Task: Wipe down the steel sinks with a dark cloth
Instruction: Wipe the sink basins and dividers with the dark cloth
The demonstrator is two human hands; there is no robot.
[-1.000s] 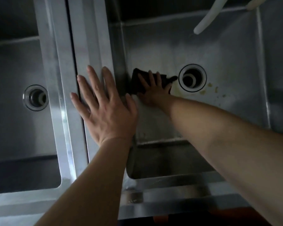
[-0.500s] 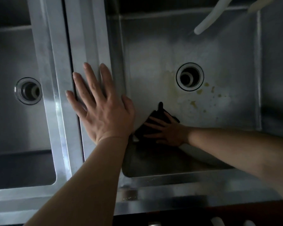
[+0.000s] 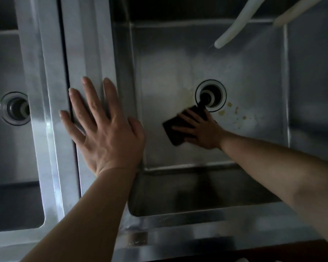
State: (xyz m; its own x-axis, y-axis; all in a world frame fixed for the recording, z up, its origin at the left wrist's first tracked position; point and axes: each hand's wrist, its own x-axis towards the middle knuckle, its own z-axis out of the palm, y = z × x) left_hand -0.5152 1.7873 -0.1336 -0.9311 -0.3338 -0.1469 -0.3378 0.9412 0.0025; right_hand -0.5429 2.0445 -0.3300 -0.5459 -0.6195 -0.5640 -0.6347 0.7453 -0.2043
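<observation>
Below, right hand (image 3: 203, 129) flat, fingers spread — pressing dark cloth (image 3: 180, 127); left hand (image 3: 104, 129) splayed on sink divider (image 3: 87, 44).

white hose (image 3: 233, 25) overhead, second pale tube (image 3: 292, 13) beside it

cloth (image 3: 180, 127) in right sink (image 3: 254, 76) — beside drain (image 3: 210, 95)

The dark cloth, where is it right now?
In the head view the dark cloth lies on the floor of the right-hand sink, pressed under the right hand, just beside that sink's drain.
</observation>
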